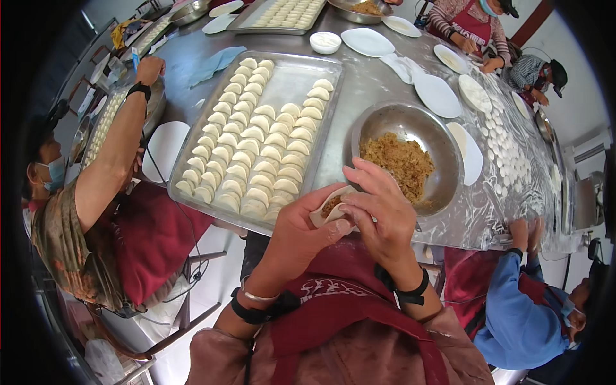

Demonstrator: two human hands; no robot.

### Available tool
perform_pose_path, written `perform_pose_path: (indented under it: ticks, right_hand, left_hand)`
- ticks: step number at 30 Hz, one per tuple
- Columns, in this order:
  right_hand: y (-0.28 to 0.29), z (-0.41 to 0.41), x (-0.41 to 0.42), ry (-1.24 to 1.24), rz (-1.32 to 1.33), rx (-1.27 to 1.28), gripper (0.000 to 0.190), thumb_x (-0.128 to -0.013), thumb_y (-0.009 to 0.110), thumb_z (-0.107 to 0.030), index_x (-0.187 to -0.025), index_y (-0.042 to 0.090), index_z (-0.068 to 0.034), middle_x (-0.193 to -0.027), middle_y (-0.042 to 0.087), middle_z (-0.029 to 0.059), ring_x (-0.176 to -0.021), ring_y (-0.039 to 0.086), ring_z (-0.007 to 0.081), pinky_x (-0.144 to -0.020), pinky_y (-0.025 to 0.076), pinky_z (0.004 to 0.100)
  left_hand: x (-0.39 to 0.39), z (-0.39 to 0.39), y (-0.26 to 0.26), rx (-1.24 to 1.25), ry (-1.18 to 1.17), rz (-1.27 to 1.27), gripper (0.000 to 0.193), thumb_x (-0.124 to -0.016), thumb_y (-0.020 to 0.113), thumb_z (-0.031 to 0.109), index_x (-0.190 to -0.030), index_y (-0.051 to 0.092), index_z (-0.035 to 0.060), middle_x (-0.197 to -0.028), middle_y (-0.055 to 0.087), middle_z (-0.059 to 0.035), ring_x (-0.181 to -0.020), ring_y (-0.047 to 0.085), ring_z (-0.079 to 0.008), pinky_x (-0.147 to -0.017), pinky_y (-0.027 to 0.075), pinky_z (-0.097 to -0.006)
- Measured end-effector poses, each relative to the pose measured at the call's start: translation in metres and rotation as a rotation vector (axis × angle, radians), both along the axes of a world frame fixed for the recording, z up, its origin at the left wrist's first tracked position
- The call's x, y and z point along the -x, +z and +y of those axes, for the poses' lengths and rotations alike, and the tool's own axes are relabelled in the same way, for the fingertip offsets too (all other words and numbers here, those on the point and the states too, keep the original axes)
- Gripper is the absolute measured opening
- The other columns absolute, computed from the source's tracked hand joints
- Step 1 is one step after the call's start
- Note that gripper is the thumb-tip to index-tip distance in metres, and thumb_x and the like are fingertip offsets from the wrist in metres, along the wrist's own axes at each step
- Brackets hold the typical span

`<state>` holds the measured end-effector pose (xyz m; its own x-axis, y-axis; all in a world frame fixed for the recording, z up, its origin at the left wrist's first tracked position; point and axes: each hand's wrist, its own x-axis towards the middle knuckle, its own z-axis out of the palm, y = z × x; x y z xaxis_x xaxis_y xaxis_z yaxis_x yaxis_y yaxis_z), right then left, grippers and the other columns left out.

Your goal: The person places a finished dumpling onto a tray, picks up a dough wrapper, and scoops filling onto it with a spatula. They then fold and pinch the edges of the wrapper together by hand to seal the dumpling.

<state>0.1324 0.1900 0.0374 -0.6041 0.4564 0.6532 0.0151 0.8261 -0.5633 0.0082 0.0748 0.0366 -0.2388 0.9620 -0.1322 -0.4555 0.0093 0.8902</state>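
Observation:
My left hand and my right hand hold a dumpling wrapper between their fingers, above the table's near edge. The wrapper is partly folded round brown filling and is open towards the top. Just beyond my right hand, a steel bowl holds a mound of crumbly brown filling. To the left lies a metal tray with rows of folded crescent dumplings; bare metal shows at its far middle part.
White plates and a small bowl of white powder stand beyond. Small dough rounds lie on the floured steel table at right. A light blue cloth lies behind the tray. Co-workers sit at both sides and far right.

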Motion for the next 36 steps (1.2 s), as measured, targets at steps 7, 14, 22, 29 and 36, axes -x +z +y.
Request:
perform_pose_path:
  ticks: [7,14,22,29,36]
  right_hand:
    - [-0.001,-0.003,0.019,0.062,0.016,-0.033,0.026,-0.072,0.072,0.001,-0.097,0.069,-0.002,-0.118,0.067,0.0164,-0.116,0.06,0.0362,-0.096,0.048,0.0428]
    - [-0.019,-0.033,0.02,-0.07,0.131,0.586,0.032,-0.081,0.072,-0.004,-0.113,0.067,0.001,-0.123,0.065,0.0171,-0.113,0.062,0.0265,-0.096,0.048,0.0345]
    - [-0.018,-0.048,0.03,-0.006,0.249,0.928,0.029,-0.082,0.073,-0.004,-0.11,0.068,0.002,-0.124,0.064,0.0182,-0.111,0.063,0.023,-0.094,0.049,0.0318]
    - [-0.027,-0.052,0.036,-0.046,0.309,0.781,0.024,-0.082,0.073,-0.003,-0.106,0.069,0.002,-0.122,0.065,0.0182,-0.11,0.063,0.0232,-0.093,0.05,0.032]
    - [-0.021,-0.048,0.03,0.058,0.334,0.829,0.015,-0.086,0.07,-0.003,-0.099,0.068,0.004,-0.122,0.063,0.0221,-0.115,0.06,0.0263,-0.097,0.048,0.0363]
  left_hand:
    - [0.002,-0.001,-0.005,-0.059,0.183,0.008,0.037,-0.095,0.056,0.0,-0.131,0.053,-0.0058,-0.118,0.062,-0.0085,-0.105,0.062,-0.0144,-0.091,0.053,-0.0279]
    - [0.001,-0.008,-0.015,-0.177,0.509,0.113,0.039,-0.098,0.056,0.009,-0.132,0.05,-0.0094,-0.122,0.061,-0.0195,-0.111,0.062,-0.0259,-0.095,0.054,-0.037]
    - [-0.007,-0.013,-0.028,-0.158,0.57,0.2,0.036,-0.095,0.056,-0.001,-0.131,0.054,-0.0047,-0.123,0.062,-0.0129,-0.108,0.062,-0.0178,-0.095,0.05,-0.0292]
    - [-0.008,-0.012,-0.033,-0.141,0.602,0.316,0.036,-0.091,0.061,-0.003,-0.127,0.059,-0.0017,-0.12,0.064,-0.0093,-0.106,0.06,-0.0133,-0.09,0.049,-0.0263]
    - [-0.012,-0.014,-0.037,-0.17,0.59,0.301,0.037,-0.09,0.062,-0.005,-0.126,0.06,-0.0019,-0.12,0.063,-0.0094,-0.107,0.059,-0.0132,-0.088,0.049,-0.0256]
